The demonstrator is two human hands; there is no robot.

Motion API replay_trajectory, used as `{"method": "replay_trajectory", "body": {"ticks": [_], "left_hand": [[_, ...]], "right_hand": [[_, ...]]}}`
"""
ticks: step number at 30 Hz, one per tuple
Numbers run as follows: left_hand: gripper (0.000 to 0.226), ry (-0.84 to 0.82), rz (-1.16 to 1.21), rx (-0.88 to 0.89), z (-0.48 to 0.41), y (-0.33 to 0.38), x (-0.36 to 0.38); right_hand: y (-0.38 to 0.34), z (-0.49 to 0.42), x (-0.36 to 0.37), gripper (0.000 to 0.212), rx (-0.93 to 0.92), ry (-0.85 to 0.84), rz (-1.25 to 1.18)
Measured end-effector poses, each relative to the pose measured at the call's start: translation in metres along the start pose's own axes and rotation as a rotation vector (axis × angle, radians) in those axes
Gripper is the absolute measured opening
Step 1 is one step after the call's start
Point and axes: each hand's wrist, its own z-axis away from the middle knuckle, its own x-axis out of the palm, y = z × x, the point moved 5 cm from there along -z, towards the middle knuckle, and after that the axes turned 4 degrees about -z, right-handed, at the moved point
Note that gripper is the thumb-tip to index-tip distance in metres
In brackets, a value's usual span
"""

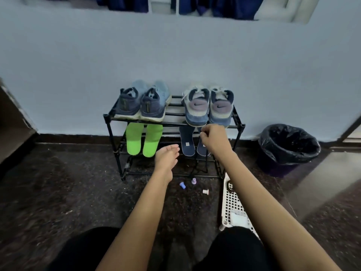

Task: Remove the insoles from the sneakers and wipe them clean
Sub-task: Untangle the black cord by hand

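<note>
- Head view, shoe rack (173, 124): a black open-rail frame standing against the wall. It looks light, so a sharp tug on anything resting on it could rock it and shake the shoes off the top.
- Waste bin (269, 159): lined with a black bag, to the right of the rack and well apart from both hands.
- White basket (232, 204): a lattice basket on the floor just beside the right forearm. An elbow drawn back could knock it.
- Grey-blue sneakers (207, 110) and dark blue sneakers (140, 106): both pairs sit on the top rails with heels toward the camera. The grey-blue heels overhang the front rail, so a rising hand could nudge them off.
- Green insoles (133, 138): a bright pair already out of the shoes, leaning on the lower rails under the dark blue pair.
- Navy insoles (187, 141): thin and dark, each with a pale label patch, leaning under the grey-blue pair. One released carelessly could slip between the rails. Whether they are clean cannot be told.
- Right hand (214, 140): fingers curled, with thumb and forefinger seeming to pinch the upper end of the bin-side navy insole (202, 150).
- Left hand (167, 155): fingers relaxed and nearly straight, holding nothing, between the two insole pairs.
- Small caps (182, 185): three loose pieces on the floor, easily knelt on.
</note>
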Motion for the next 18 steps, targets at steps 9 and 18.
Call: {"method": "replay_trajectory", "body": {"ticks": [9, 18], "left_hand": [[0.012, -0.022, -0.214, 0.29, 0.065, 0.057, -0.05], [0.048, -0.255, -0.391, 0.54, 0.114, 0.056, -0.072]], "right_hand": [[-0.104, 0.038, -0.077, 0.02, -0.017, 0.048, -0.261], [-0.147, 0.1, -0.05, 0.015, 0.018, -0.146, -0.508]]}}
